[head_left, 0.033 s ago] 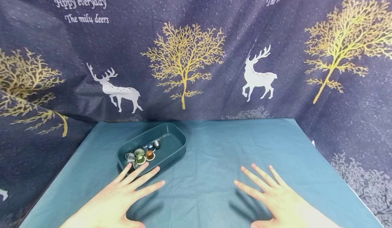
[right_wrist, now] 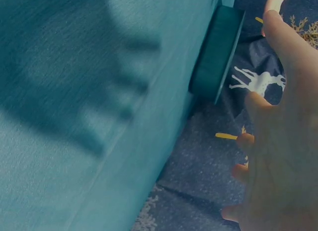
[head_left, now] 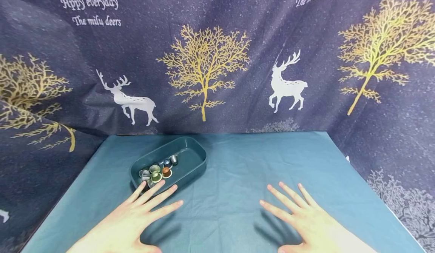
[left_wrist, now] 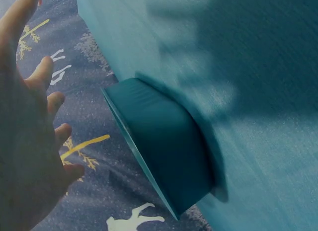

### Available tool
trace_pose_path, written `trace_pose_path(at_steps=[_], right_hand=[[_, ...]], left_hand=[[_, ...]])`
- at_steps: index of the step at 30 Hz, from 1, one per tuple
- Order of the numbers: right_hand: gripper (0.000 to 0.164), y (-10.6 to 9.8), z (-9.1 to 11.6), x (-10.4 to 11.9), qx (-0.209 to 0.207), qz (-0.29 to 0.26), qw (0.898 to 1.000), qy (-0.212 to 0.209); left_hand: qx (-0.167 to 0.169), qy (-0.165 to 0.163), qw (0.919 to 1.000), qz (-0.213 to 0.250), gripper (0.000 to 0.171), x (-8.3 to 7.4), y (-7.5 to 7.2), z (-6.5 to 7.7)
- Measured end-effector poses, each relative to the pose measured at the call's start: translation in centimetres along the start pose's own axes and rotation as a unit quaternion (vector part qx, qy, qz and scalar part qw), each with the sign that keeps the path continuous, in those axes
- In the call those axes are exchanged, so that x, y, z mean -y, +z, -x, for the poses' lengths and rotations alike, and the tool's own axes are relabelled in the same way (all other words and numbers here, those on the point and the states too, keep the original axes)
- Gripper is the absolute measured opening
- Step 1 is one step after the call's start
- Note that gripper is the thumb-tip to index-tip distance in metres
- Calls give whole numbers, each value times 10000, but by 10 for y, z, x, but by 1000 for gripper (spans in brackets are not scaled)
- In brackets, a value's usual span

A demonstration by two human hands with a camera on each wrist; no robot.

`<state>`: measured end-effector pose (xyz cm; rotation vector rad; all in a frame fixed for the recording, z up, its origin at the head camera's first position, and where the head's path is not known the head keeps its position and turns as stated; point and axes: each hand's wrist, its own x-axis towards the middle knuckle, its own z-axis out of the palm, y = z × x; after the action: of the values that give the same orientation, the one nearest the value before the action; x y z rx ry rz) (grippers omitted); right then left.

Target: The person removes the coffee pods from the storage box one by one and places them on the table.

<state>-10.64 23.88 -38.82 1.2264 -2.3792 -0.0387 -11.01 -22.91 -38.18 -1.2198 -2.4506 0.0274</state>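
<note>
A dark teal tray (head_left: 188,158) stands at the back left of the table. Coffee capsules lie together in its left half, among them a brown one (head_left: 165,170), a green one (head_left: 155,175), a blue one (head_left: 167,163) and a silver one (head_left: 174,159). My left hand (head_left: 130,221) is held over the table with fingers spread, its fingertips overlapping the tray's near edge in the head view. To the right, my right hand (head_left: 310,222) hovers with fingers spread too, holding nothing. Both wrist views show the tray's outer side (left_wrist: 159,136) beyond the hands.
A teal cloth (head_left: 231,177) covers the table, and shadows of both hands fall on it. Behind and beside it hangs a dark blue curtain (head_left: 231,105) printed with white deer and golden trees.
</note>
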Motion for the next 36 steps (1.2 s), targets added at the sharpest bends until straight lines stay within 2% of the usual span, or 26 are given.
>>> trace_pose_path(at_steps=[6, 10, 14, 20, 28, 36], right_hand=[[92, 0, 1, 1, -1, 95, 9999, 64], [91, 1, 1, 1, -144, 63, 9999, 43], [91, 0, 1, 1, -50, 86, 9999, 106], [90, -1, 0, 1, 8, 19, 9999, 136], [88, -2, -2, 1, 108, -110, 9997, 202], [86, -2, -5, 1, 96, -119, 9997, 164]], left_hand=[[-26, -25, 10000, 15, 98, -1, -1, 1], [-64, -29, 9998, 160, 98, 0, -2, 1], [-84, -101, 9994, 327, 97, 1, -4, 1], [97, -357, 9986, 388, 96, 3, -8, 1], [-87, -535, 9981, 310, 93, 9, -5, 3], [33, -1029, 9936, 463, 91, 14, -1, 6]])
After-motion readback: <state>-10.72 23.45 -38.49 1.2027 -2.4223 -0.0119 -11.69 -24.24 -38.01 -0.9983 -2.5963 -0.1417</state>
